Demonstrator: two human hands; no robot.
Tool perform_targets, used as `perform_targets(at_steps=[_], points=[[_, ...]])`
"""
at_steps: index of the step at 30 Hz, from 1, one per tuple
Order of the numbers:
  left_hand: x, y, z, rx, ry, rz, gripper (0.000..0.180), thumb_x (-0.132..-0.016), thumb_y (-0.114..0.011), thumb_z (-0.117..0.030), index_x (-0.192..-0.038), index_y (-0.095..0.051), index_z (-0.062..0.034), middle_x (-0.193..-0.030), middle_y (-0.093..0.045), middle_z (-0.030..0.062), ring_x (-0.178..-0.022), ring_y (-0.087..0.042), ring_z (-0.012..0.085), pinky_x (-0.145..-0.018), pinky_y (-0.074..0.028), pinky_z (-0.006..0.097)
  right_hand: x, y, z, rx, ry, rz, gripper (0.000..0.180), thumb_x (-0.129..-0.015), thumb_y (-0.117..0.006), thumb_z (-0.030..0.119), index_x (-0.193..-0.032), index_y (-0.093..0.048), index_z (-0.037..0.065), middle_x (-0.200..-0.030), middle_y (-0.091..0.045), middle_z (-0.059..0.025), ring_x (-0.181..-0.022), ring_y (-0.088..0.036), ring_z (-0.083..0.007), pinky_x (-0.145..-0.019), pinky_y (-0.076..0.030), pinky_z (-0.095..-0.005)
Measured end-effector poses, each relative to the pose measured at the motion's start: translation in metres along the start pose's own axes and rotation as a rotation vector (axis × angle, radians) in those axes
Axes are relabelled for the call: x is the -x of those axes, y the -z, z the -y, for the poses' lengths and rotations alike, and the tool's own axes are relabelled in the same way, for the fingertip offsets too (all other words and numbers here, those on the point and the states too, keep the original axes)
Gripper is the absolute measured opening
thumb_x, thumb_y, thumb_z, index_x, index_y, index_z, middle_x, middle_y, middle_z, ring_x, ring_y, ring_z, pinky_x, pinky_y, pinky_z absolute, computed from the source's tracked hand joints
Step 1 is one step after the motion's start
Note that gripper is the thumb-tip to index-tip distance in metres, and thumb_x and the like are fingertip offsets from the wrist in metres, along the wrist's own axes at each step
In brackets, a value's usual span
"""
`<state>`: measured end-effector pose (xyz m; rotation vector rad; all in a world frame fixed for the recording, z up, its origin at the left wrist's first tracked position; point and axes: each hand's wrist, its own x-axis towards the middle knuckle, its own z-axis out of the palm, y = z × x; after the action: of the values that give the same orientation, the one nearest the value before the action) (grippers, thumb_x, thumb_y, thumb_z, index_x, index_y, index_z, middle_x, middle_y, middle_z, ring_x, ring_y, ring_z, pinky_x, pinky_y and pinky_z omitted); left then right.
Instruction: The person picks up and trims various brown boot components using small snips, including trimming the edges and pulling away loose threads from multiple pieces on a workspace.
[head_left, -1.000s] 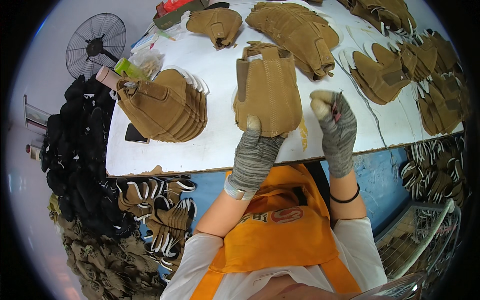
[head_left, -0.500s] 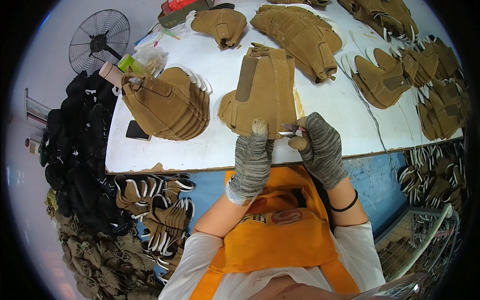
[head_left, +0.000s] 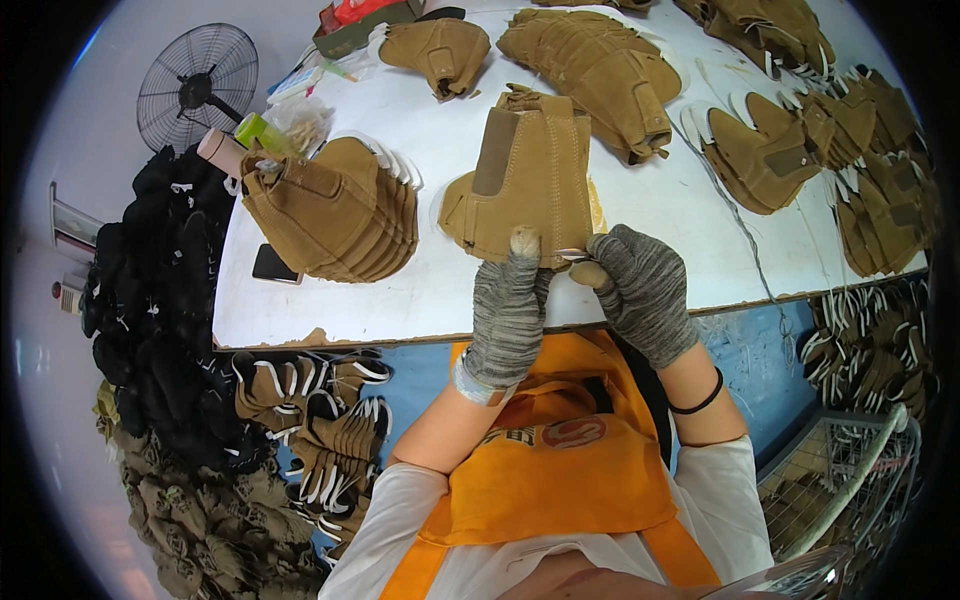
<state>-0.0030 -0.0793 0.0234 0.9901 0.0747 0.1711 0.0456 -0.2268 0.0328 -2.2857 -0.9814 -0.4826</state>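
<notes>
A tan suede boot upper (head_left: 535,185) with a brown side panel lies at the table's near edge, its bottom edge toward me. My left hand (head_left: 508,315), in a grey knitted glove with bare-looking fingertips, pinches that edge, thumb on top and fingers underneath. My right hand (head_left: 642,295), gloved alike, is closed around small thread snips (head_left: 571,254). Their blades are nearly together and meet the bottom edge at the upper's right corner. Most of the snips' handle is hidden by the fingers.
Stacked tan uppers (head_left: 345,215) stand on the left beside a dark phone (head_left: 272,264). More uppers (head_left: 590,75) lie at the back and right on the white table (head_left: 300,320). Cords (head_left: 745,225) trail over the right edge. A wire basket (head_left: 840,480) stands lower right.
The snips' blades, spread apart before, have come nearly together at the upper's corner. My right hand has moved slightly toward the upper, which my left hand still pinches.
</notes>
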Motion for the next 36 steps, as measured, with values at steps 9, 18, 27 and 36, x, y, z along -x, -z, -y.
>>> perform_targets(at_steps=[9, 18, 27, 36], points=[[-0.001, -0.002, -0.003, -0.040, -0.007, 0.025, 0.070, -0.087, -0.056, -0.052, -0.127, -0.040, 0.0034, -0.118, -0.051, 0.0132, -0.106, -0.052, 0.0213, -0.094, -0.044, 0.034, 0.019, -0.019, -0.014, -0.894, -0.449, -0.281, 0.036, -0.092, -0.054, 0.040, -0.095, -0.054, 0.004, -0.078, -0.052, -0.0004, -0.069, -0.047, -0.0100, -0.062, -0.042, -0.0251], [0.003, -0.001, 0.023, -0.048, 0.099, 0.061, 0.059, -0.090, -0.060, -0.040, -0.129, -0.044, 0.0008, -0.119, -0.053, 0.0101, -0.108, -0.051, 0.0164, -0.095, -0.041, 0.029, 0.002, 0.002, -0.023, -0.666, -0.540, -0.478, 0.047, -0.088, -0.062, 0.037, -0.117, -0.055, 0.002, -0.099, -0.059, -0.0057, -0.082, -0.052, -0.0120, -0.076, -0.044, -0.0251], [0.010, 0.014, 0.041, -0.056, 0.236, 0.083, 0.071, -0.083, -0.068, -0.043, -0.133, -0.039, -0.0019, -0.126, -0.049, 0.0097, -0.114, -0.047, 0.0194, -0.099, -0.039, 0.031, -0.027, -0.001, -0.038, -0.780, -0.423, -0.315, 0.039, -0.085, -0.065, 0.035, -0.106, -0.062, 0.002, -0.093, -0.062, -0.0069, -0.088, -0.056, -0.0145, -0.084, -0.044, -0.0258], [0.003, 0.036, 0.032, 0.712, 0.284, 0.010, 0.068, -0.087, -0.057, -0.046, -0.138, -0.032, -0.0093, -0.138, -0.041, 0.0135, -0.127, -0.041, 0.0303, -0.107, -0.034, 0.046, -0.026, 0.008, -0.030, -0.681, -0.438, -0.202, 0.038, -0.080, -0.072, 0.032, -0.104, -0.063, 0.002, -0.088, -0.063, -0.0060, -0.083, -0.057, -0.0114, -0.078, -0.047, -0.0246]])
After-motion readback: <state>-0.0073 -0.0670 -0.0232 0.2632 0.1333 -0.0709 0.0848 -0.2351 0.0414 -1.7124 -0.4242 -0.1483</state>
